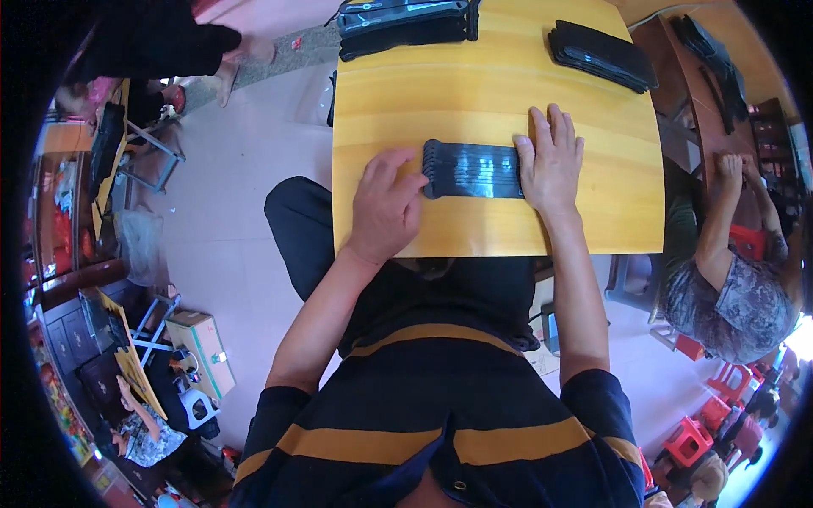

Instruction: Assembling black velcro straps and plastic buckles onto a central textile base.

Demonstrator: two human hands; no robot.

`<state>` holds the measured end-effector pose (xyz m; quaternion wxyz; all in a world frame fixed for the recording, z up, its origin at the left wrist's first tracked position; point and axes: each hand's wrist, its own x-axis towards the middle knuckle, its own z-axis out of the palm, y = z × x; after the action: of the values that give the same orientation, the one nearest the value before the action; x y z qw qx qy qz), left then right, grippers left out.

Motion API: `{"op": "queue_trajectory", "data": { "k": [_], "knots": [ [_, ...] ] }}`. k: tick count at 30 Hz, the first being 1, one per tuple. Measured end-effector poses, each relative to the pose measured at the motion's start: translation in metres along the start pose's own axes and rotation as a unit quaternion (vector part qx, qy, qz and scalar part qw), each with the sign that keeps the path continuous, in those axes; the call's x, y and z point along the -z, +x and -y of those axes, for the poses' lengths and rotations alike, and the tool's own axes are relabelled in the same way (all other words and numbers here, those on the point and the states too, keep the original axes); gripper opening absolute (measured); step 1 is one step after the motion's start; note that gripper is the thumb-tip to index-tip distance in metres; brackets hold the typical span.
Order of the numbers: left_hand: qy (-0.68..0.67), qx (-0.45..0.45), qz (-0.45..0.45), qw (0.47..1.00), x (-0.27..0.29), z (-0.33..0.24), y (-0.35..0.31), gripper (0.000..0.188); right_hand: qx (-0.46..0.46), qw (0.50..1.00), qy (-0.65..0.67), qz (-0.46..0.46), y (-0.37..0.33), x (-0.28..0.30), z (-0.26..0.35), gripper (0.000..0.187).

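Observation:
A fanned set of flat black pieces [478, 170] with glossy faces and rounded left ends lies on the yellow wooden table [385, 102]. Their exact kind I cannot make out. At the rounded ends is my left hand [388, 203], its fingers bent and apart, the tips beside or just touching the edge. My right hand [550, 169] rests flat across the right end of the set, fingers stretched toward the far side and thumb along the pieces. Neither hand grips anything.
Black stacks of similar flat pieces lie at the table's far left [406, 34] and far right [601, 57]. A co-worker [728, 296] sits at a brown table on the right. Others are at the left, near a cardboard box [201, 351]. Red stools [688, 438] stand lower right.

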<state>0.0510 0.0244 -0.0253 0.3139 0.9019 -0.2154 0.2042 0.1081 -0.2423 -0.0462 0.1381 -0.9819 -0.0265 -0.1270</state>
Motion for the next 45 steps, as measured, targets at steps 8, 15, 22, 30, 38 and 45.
{"op": "queue_trajectory", "data": {
  "k": [8, 15, 22, 30, 38, 45],
  "knots": [
    [0.006, 0.023, 0.02, 1.0, -0.0019, -0.0005, 0.0009, 0.018, -0.005, 1.0, 0.003, 0.006, 0.0003, 0.0027, 0.0026, 0.053],
    [0.007, 0.001, 0.014, 1.0, -0.003, 0.0009, 0.0002, 0.022, -0.004, 1.0, 0.011, 0.002, 0.0003, 0.0023, 0.0009, 0.053],
    [0.067, -0.047, 0.031, 0.996, -0.0022, -0.0037, -0.0022, 0.022, -0.004, 1.0, 0.016, 0.005, 0.0011, 0.0047, 0.0028, 0.054],
    [0.076, -0.061, 0.025, 0.995, -0.0049, -0.0041, -0.0021, 0.027, -0.007, 1.0, 0.012, 0.004, 0.0013, 0.0032, 0.0019, 0.053],
    [0.075, -0.063, 0.032, 0.995, -0.0055, -0.0045, -0.0021, 0.027, -0.004, 1.0, 0.006, -0.004, 0.0004, -0.0002, 0.0003, 0.053],
    [0.076, -0.061, 0.028, 0.995, -0.0036, -0.0059, -0.0013, 0.027, -0.005, 1.0, 0.002, -0.002, 0.0001, 0.0018, 0.0023, 0.054]
  ]
}}
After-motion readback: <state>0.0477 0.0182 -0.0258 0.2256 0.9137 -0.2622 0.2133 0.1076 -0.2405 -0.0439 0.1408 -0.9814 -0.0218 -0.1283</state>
